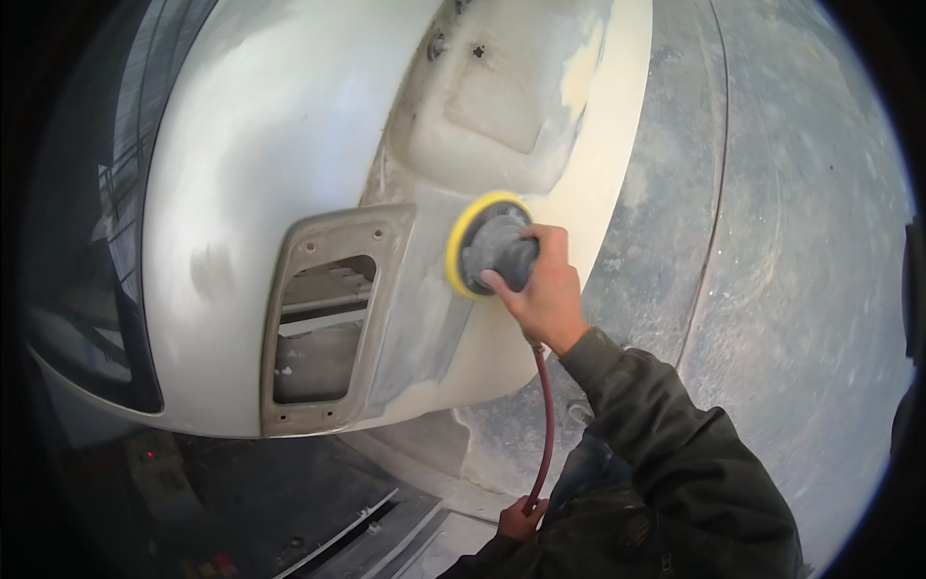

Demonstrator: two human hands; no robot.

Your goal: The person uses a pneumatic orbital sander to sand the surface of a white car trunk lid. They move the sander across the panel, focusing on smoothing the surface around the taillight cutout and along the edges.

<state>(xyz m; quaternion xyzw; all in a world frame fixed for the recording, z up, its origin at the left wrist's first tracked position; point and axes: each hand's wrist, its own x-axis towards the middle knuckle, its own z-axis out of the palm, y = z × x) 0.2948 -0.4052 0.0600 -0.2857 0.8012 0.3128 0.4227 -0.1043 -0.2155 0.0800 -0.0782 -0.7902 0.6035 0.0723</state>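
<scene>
My right hand is wrapped round the grey body of an air sander, whose round pad has a yellow rim. The sander is at the vehicle's bare, sanded body panel, just right of a rectangular lamp opening; whether the pad presses flat on it I cannot tell. From the sander a dark red air hose hangs down toward me. Lower down, close to my body, my left hand is closed round that hose.
Above the sander lies a recessed plate area with a small star-shaped hole. A dark window borders the bodywork at left. Worn grey-green floor with a dark seam spreads to the right. Metal strips lie at the lower left.
</scene>
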